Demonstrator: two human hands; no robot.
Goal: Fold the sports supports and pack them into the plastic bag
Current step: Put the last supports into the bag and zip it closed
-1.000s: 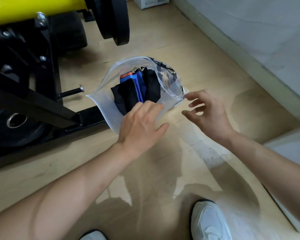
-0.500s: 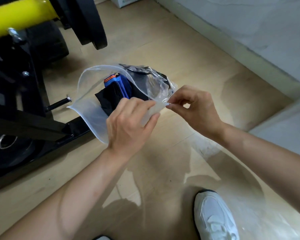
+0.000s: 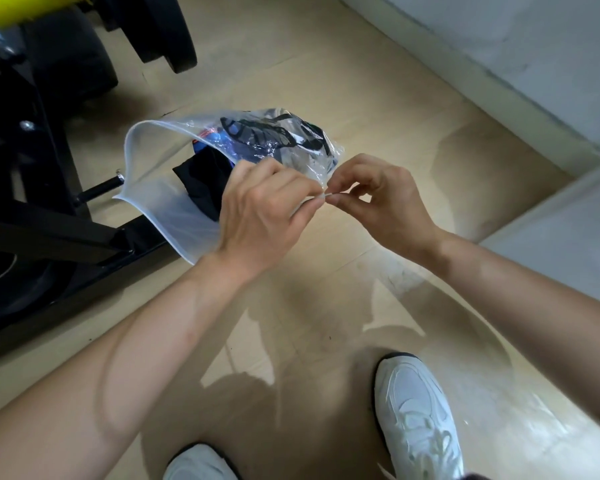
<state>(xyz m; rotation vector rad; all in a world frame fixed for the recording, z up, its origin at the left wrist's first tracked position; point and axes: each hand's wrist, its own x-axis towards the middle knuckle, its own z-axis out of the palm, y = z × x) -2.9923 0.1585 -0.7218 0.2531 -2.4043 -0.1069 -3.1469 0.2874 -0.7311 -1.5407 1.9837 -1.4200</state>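
Above the floor [image 3: 326, 81], both hands, left [image 3: 260, 216] and right [image 3: 381, 199], pinch one corner of the bag [image 3: 160, 202] holding folded supports [image 3: 205, 181]; its gaping mouth could spill them if tilted.

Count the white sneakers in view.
2. The right white sneaker stands on the wooden floor at lower right; the left white sneaker is partly cut off by the bottom edge.
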